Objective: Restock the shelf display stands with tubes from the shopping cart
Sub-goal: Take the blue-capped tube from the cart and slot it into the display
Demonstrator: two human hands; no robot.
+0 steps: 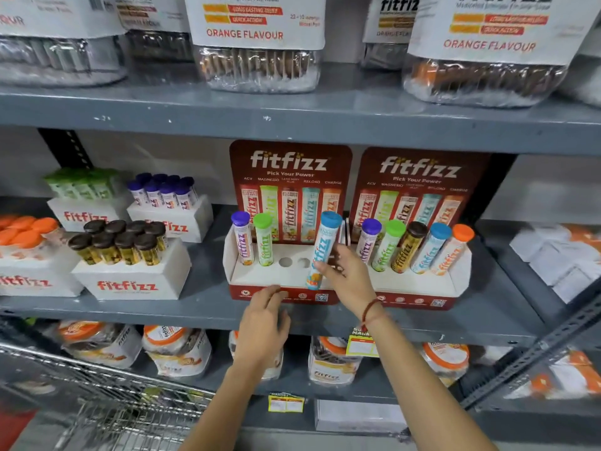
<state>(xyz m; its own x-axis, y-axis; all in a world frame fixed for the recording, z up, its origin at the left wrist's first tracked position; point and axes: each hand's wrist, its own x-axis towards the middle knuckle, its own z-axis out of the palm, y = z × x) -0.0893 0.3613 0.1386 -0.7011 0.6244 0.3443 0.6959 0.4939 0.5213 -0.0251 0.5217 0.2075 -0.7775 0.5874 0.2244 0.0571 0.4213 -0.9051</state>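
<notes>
Two red fitfizz display stands sit on the middle shelf. The left stand [286, 278] holds a purple-capped tube [242, 237] and a green-capped tube [264, 239]; two empty round holes [294, 262] show beside them. My right hand [346, 275] grips a blue-capped tube [323, 249], tilted, over the right part of that stand. My left hand [265, 323] rests its fingertips on the stand's front edge and holds nothing. The right stand [419, 284] is filled with several tubes, purple to orange.
White fitfizz boxes [130, 281] with brown-, purple-, green- and orange-capped tubes stand at the left of the shelf. Big lozenge jars [257, 43] fill the shelf above, smaller jars the shelf below. The wire shopping cart [97, 395] is at the lower left.
</notes>
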